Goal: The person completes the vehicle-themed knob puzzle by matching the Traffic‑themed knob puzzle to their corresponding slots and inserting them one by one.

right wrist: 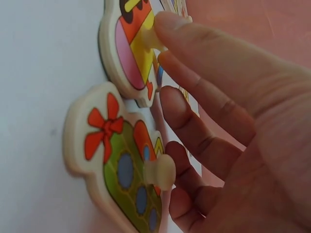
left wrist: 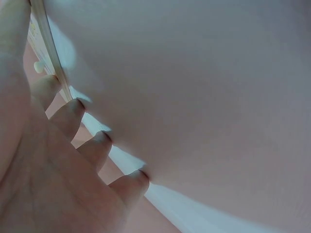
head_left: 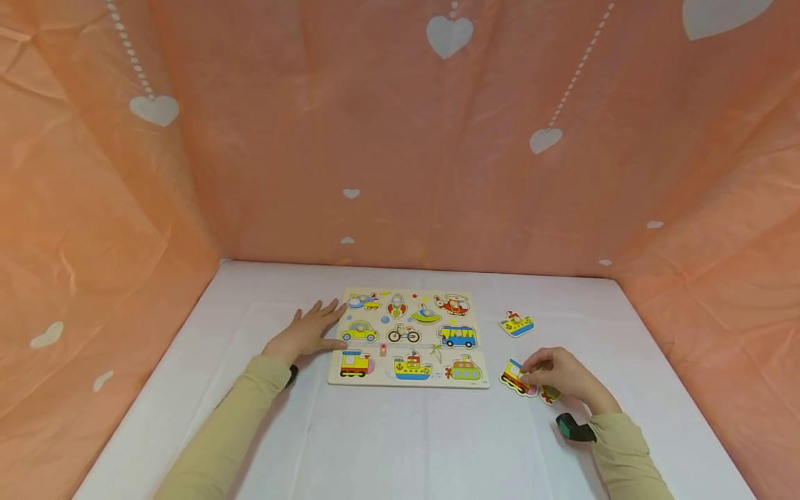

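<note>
The puzzle board [head_left: 409, 378] is steadied by the flat, spread left hand [head_left: 307, 332], while the train piece [head_left: 516, 377] (by its peg) is pinched by the right hand [head_left: 562, 375].

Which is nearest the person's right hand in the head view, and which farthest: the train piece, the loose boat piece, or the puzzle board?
From the right hand:
1. Train piece, at the fingertips, on the hand's left.
2. Loose boat piece, alone on the table farther back.
3. Puzzle board, farther left, with the left hand resting at its far edge.
</note>
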The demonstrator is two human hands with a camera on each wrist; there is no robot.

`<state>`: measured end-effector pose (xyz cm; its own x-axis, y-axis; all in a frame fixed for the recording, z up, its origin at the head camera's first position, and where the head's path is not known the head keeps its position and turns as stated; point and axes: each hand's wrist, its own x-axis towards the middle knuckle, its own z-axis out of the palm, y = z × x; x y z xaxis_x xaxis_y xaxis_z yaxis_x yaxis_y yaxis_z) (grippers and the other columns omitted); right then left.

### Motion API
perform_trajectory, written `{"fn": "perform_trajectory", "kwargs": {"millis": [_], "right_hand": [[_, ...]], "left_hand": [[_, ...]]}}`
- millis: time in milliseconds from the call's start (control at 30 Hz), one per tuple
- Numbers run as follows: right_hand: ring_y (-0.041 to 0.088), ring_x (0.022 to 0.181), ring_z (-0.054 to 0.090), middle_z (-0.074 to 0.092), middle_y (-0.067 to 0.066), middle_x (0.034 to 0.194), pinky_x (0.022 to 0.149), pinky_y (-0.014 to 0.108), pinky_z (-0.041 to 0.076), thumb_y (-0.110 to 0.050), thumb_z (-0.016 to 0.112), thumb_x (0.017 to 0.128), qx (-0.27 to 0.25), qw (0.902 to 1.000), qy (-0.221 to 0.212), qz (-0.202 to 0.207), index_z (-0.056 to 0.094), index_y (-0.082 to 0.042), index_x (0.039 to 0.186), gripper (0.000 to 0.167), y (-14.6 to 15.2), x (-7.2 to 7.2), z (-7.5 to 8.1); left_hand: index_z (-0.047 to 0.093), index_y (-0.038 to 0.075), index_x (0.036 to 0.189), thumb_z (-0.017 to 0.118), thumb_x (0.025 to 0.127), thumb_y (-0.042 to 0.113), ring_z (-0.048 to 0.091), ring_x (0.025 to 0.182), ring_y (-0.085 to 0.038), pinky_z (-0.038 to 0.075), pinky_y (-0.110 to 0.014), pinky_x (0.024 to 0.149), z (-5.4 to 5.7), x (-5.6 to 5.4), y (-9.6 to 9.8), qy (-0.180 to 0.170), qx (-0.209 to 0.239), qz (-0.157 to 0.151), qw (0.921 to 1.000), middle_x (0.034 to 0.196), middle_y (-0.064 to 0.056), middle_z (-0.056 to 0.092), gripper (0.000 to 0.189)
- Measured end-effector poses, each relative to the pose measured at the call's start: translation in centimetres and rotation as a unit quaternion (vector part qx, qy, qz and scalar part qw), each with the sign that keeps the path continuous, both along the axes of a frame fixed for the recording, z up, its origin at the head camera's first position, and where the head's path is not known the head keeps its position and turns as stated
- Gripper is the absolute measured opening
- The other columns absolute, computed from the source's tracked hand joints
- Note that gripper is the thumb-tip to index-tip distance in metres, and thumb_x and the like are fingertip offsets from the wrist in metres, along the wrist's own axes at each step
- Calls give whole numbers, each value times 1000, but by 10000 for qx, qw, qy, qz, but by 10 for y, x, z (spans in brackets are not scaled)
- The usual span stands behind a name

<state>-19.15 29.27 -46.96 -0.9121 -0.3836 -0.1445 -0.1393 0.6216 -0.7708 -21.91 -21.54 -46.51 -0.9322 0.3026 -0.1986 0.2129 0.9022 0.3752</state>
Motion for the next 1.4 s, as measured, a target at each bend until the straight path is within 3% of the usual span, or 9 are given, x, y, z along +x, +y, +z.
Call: {"fn": "perform_trajectory", "kwargs": {"millis": [600,1033,1267,1400], "right_hand": [[17,66,60,65,5,81,58,25,49,-16,82,75,-83,9999,-117,21,69,-3,89,23,-6,1,-1],[15,71,61,66,4,88,61,26,52,-13,79,79,29,9984,561,47,70,-6,89,16,-6,-5,0],[17,60,59,65,5,86,50,30,52,-14,79,79,-14,9984,512,-243,70,-7,89,16,-13,-8,6],[16,69,59,66,3,88,56,27,51,-16,80,78,59,9972,715,-202,71,-8,89,16,-19,-10,7]], "left_hand": [[25,14,153,69,81,53,7,142,-43,3,-67,108,0,0,0,-21,-29,34,10000,157,-14,18,93],[25,13,152,69,81,53,7,142,-43,3,-67,107,1,1,1,-1,-62,48,10000,157,-14,18,93],[26,13,152,68,80,56,8,142,-43,3,-68,107,-2,0,1,35,-43,35,10000,157,-15,18,94],[26,13,152,68,80,56,8,142,-43,3,-68,107,-2,0,1,51,-66,39,10000,157,-14,18,94]]}}
